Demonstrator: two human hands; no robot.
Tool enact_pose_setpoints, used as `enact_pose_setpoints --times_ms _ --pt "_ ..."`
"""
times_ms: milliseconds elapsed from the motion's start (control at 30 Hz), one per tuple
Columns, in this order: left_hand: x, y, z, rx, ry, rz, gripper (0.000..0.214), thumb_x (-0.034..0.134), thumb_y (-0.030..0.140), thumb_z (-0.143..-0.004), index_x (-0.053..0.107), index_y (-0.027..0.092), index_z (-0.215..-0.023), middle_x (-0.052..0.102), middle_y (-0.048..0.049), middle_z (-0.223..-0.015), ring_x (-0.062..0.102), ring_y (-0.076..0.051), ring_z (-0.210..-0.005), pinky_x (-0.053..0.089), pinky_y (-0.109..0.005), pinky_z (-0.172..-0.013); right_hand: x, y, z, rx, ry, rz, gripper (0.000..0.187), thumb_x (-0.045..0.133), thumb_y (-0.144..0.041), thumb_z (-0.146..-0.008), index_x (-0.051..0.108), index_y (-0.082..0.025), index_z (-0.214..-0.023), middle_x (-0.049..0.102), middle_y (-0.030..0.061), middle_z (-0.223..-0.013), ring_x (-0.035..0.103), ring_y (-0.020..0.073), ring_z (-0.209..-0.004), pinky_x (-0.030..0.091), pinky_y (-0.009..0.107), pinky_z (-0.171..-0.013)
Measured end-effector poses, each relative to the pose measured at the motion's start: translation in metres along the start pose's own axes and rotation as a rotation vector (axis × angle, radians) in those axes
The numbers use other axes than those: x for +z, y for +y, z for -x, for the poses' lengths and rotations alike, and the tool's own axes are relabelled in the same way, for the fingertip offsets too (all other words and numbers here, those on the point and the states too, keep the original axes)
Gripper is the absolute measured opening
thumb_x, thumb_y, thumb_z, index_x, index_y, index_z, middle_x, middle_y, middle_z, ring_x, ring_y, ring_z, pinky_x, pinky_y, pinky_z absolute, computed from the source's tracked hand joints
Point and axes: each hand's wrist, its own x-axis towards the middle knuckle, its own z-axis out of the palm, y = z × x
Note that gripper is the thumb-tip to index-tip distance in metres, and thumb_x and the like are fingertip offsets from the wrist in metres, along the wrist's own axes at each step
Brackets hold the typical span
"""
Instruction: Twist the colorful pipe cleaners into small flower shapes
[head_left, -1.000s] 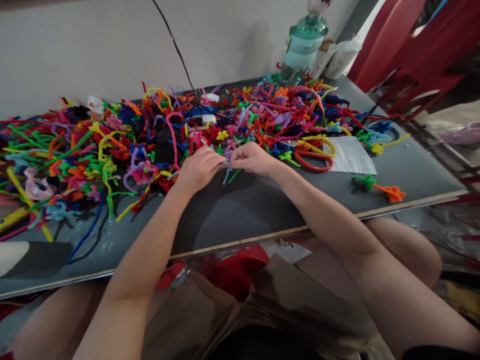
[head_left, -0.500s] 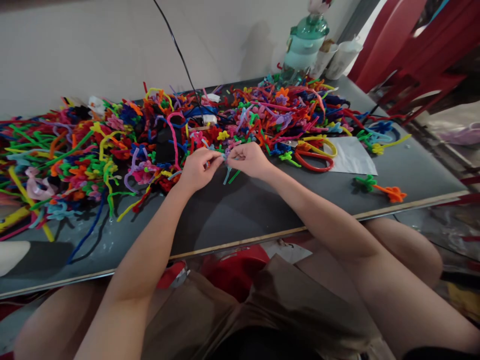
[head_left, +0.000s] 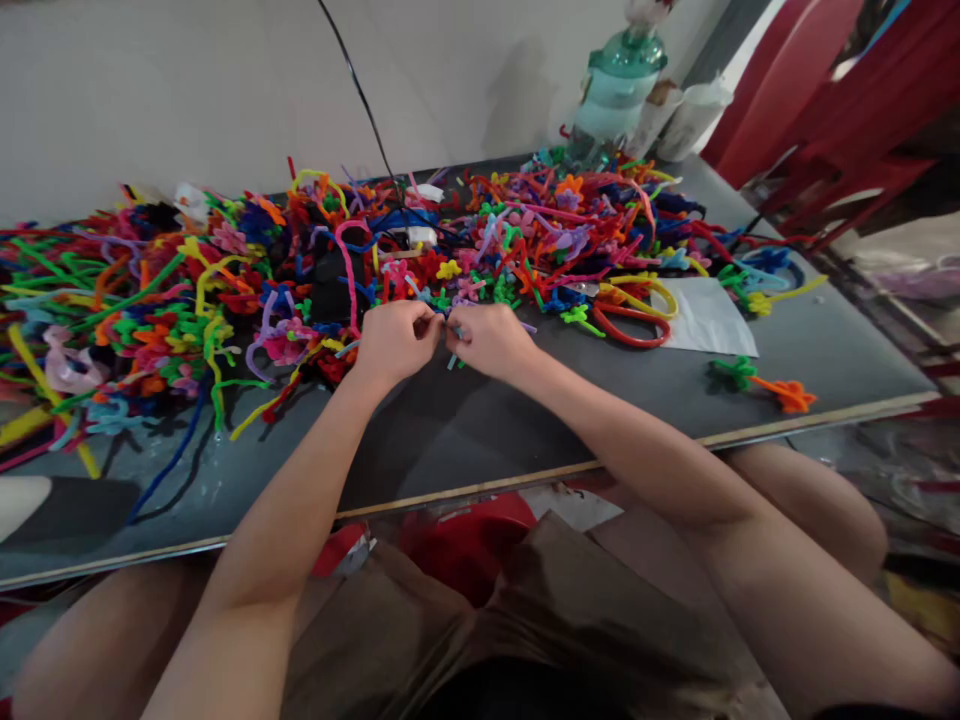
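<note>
Pinching light-blue pipe cleaner (head_left: 453, 358) between them: left hand (head_left: 396, 340) and right hand (head_left: 489, 339), fingertips closed, nearly touching. Pipe cleaner located above grey table (head_left: 465, 430), at near edge of multicoloured pipe-cleaner pile (head_left: 300, 260).

Place: home craft workspace
Signs: grey table (head_left: 480, 430) heaped with pipe cleaners (head_left: 225, 280), water jug (head_left: 619, 85), red chairs (head_left: 817, 90)

Since a second ago the right hand (head_left: 489, 340) has drawn nearer the left hand (head_left: 395, 340) until their fingertips meet over the light blue pipe cleaner (head_left: 453, 358), whose dangling end now shows shorter beneath the closed fingers
</note>
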Motion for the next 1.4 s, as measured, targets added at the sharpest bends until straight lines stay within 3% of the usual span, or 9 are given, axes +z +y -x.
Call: enact_pose_setpoints --times_ms 67,167,367,533,667,900,1067,1167,1400 --pt "0.003 0.0 0.0 -0.176 -0.056 0.091 0.029 0.06 0.035 -0.081 0.069 0.016 -0.062 0.064 -0.0046 -0.058 0.056 -0.016 -0.057 0.042 -0.03 -0.06 0.008 -0.004 0.003 -0.004 0.048 0.092 0.008 0.059 -0.015 -0.075 0.06 -0.015 -0.067 0.055 -0.0009 -0.059 0.046 0.0101 -0.057 0.034 0.025 -0.059" --pt "0.011 -0.001 -0.001 -0.298 -0.004 0.369 0.032 0.061 0.04 -0.083 0.07 0.016 -0.064 0.064 -0.0036 -0.057 0.054 -0.014 -0.052 0.042 -0.028 -0.056 0.013 -0.002 0.004 0.063 0.148 -0.036 0.013 0.059 -0.02 -0.078 0.059 -0.016 -0.066 0.047 -0.0046 -0.052 0.04 0.0079 -0.051 0.033 0.023 -0.056" --pt "0.028 -0.002 0.0 -0.227 0.156 0.646 0.028 0.068 0.044 -0.079 0.075 0.018 -0.082 0.071 -0.004 -0.07 0.061 -0.014 -0.062 0.046 -0.026 -0.06 0.01 0.003 0.002 0.062 0.32 -0.183 0.018 0.058 -0.024 -0.082 0.056 -0.018 -0.065 0.035 -0.0082 -0.048 0.031 0.0061 -0.048 0.03 0.022 -0.052" --pt "0.026 -0.001 0.001 -0.223 0.239 0.537 0.028 0.067 0.044 -0.08 0.074 0.017 -0.077 0.073 -0.0044 -0.076 0.062 -0.014 -0.067 0.048 -0.026 -0.065 0.012 0.006 0.005 -0.145 0.24 -0.033 0.016 0.055 -0.024 -0.085 0.062 -0.017 -0.072 0.053 -0.0034 -0.056 0.045 0.0076 -0.052 0.038 0.022 -0.056" --pt "0.026 -0.005 -0.001 -0.252 0.26 0.565 0.028 0.066 0.045 -0.081 0.071 0.017 -0.074 0.071 -0.004 -0.073 0.06 -0.013 -0.065 0.046 -0.024 -0.063 0.001 0.014 0.003 -0.3 0.183 0.129 0.024 0.059 -0.028 -0.085 0.069 -0.017 -0.104 0.07 0.0035 -0.08 0.062 0.0134 -0.069 0.047 0.025 -0.065" --pt "0.032 -0.013 -0.003 -0.318 0.244 0.706 0.033 0.068 0.05 -0.077 0.068 0.019 -0.07 0.06 0.0006 -0.057 0.048 -0.009 -0.05 0.038 -0.023 -0.049 -0.026 0.027 0.0 -0.519 0.077 0.169 0.047 0.065 -0.033 -0.083 0.062 -0.026 -0.13 0.07 0.0043 -0.117 0.067 0.0183 -0.099 0.056 0.029 -0.08" --pt "0.031 -0.005 0.0 -0.233 0.213 0.594 0.033 0.067 0.05 -0.079 0.07 0.018 -0.07 0.068 -0.0018 -0.064 0.055 -0.011 -0.056 0.042 -0.023 -0.053 -0.016 0.032 -0.003 -0.632 0.151 0.12 0.021 0.058 -0.026 -0.091 0.076 -0.026 -0.103 0.076 0.0014 -0.097 0.071 0.0145 -0.088 0.057 0.026 -0.076" --pt "0.029 0.001 0.002 -0.183 0.194 0.554 0.033 0.066 0.049 -0.081 0.07 0.017 -0.071 0.07 -0.0029 -0.068 0.058 -0.011 -0.058 0.044 -0.022 -0.054 -0.014 0.031 -0.005 -0.687 0.179 0.019 0.022 0.057 -0.026 -0.094 0.078 -0.026 -0.089 0.076 0.0002 -0.088 0.071 0.0134 -0.082 0.057 0.026 -0.075" --pt "0.022 0.005 0.003 -0.021 0.103 0.478 0.032 0.061 0.046 -0.087 0.066 0.017 -0.075 0.068 -0.0031 -0.071 0.06 -0.013 -0.064 0.046 -0.024 -0.058 -0.02 0.027 -0.009 -0.473 0.256 -0.208 0.015 0.07 -0.037 -0.085 0.078 -0.025 -0.081 0.076 0.0021 -0.082 0.071 0.0165 -0.081 0.057 0.031 -0.075"
